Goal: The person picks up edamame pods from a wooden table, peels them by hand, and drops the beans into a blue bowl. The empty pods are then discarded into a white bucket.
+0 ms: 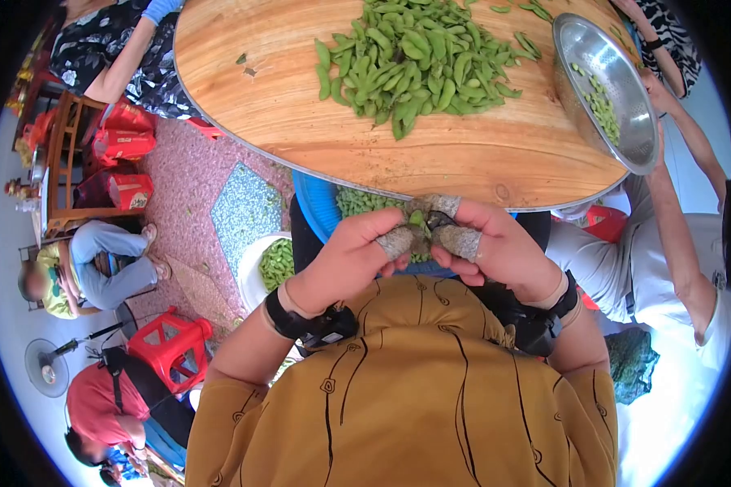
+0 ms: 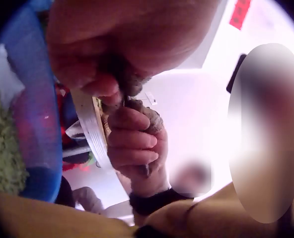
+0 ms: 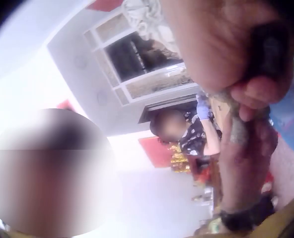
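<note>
Both hands meet just off the near table edge, with grey wraps on thumbs and fingertips. A green soybean pod (image 1: 417, 218) lies between them, pinched by the left hand (image 1: 353, 247). In the right hand (image 1: 503, 243) is a small dark tool (image 1: 440, 219), reaching up to the pod; I cannot tell its kind. From the left wrist, the right hand (image 2: 134, 141) appears with its fingers curled. The right wrist view has the left hand (image 3: 246, 158) close against it. Below the hands sits a blue basin (image 1: 315, 203) of shelled beans, partly hidden.
On the wooden table (image 1: 260, 105) lies a heap of soybean pods (image 1: 418, 61). Someone at the right holds a metal colander (image 1: 642, 150) with some beans. A white bucket (image 1: 250, 280) of green pods and a red stool (image 1: 170, 349) stand at the left.
</note>
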Demonstrator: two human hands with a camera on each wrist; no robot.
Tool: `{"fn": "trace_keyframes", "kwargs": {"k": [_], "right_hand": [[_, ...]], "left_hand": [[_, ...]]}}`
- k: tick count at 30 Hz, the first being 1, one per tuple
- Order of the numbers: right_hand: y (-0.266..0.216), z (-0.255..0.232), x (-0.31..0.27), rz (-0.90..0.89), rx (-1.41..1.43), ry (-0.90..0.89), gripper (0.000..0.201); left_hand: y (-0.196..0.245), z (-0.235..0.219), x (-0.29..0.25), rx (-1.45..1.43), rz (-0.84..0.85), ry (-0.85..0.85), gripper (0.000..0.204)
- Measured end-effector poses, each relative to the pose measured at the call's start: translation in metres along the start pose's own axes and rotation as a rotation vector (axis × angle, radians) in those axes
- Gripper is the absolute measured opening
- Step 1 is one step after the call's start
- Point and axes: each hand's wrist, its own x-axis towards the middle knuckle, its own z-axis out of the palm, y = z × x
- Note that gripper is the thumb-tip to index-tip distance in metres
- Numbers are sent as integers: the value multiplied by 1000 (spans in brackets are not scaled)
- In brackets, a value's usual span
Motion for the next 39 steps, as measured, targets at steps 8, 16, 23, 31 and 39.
{"fn": "trace_keyframes", "kwargs": {"k": [8,16,23,31,39], "right_hand": [[31,-11,13,-952,-1158,315,37],[30,-11,5,-389,-605,230,28],[7,-4,6,-74,-208,108,22],[6,9,12,-493,-857,204,18],[8,23,13,-515,-1404,194,22]], "left_hand": [[-32,12,4,-1429,-305,-432,32],[-33,10,6,-1297,-404,-368,41],[-32,3,1,-1247,-398,-378,37],[-25,5,-3,-1160,-511,-281,23],[-27,-42,-47,-507,-492,-118,31]]}}
